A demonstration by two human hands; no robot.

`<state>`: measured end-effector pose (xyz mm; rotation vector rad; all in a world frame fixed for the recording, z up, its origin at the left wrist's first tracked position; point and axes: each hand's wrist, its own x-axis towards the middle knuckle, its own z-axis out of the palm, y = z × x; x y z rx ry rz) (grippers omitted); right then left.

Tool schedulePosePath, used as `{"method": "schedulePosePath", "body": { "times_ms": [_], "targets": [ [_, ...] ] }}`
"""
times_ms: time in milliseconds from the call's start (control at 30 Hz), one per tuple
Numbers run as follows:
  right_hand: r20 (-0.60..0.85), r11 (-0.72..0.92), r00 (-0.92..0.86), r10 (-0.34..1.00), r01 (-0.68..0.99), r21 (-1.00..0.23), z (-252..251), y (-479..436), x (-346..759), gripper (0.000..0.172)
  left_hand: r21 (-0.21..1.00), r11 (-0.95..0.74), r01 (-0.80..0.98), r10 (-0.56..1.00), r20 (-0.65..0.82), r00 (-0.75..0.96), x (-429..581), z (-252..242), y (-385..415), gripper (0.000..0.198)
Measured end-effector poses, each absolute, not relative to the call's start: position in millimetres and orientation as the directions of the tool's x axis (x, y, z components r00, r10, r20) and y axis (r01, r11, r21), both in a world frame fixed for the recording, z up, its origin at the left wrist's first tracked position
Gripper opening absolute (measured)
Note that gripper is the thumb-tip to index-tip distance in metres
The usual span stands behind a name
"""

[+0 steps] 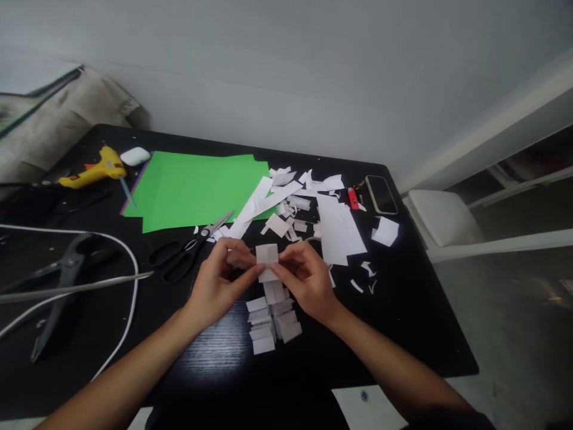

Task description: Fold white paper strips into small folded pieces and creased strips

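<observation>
My left hand (221, 280) and my right hand (304, 278) meet over the middle of the black table (403, 322). Both pinch a small white piece of paper (267, 255) between fingertips, holding it just above the tabletop. Right below the hands lies a pile of several small folded white paper pieces (271, 319). Black-handled scissors (188, 248) lie just left of my left hand, blades pointing up and right.
Green paper sheets (197, 188) lie behind the hands, white paper scraps (308, 209) beside them. A yellow glue gun (94, 170), pliers (58, 280) and a white cable (129, 280) sit left. A phone (381, 194) and red lighter (353, 198) lie far right. A white stool (441, 218) stands beyond the edge.
</observation>
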<state>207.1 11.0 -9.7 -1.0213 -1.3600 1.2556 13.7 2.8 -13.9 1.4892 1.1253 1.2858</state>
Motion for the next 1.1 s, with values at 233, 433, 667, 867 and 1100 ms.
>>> {"method": "schedulePosePath", "body": {
  "times_ms": [233, 433, 667, 867, 1100],
  "targets": [
    [0.347, 0.376, -0.177, 0.921, 0.169, -0.911, 12, 7, 211, 0.007, 0.864, -0.404, 0.299, 0.914, 0.389, 0.11, 10, 2, -2, 0.014],
    [0.35, 0.373, -0.154, 0.924, 0.163, -0.913, 15, 5, 208, 0.014, 0.845, -0.436, 0.311, 0.899, 0.42, 0.12, 7, 1, -4, 0.01],
    [0.479, 0.497, -0.133, 0.868, 0.251, -0.831, 11, 3, 207, 0.017, 0.798, -0.488, 0.355, 0.867, 0.489, 0.095, 8, -1, -5, 0.014],
    [0.562, 0.581, -0.157, 0.812, 0.293, -0.759, 12, 2, 207, 0.019, 0.754, -0.534, 0.383, 0.836, 0.538, 0.105, 9, -2, -5, 0.017],
    [0.575, 0.589, -0.152, 0.804, 0.328, -0.738, 9, 2, 208, 0.02, 0.743, -0.565, 0.36, 0.819, 0.559, 0.131, 8, -2, -4, 0.023]
  ]
}}
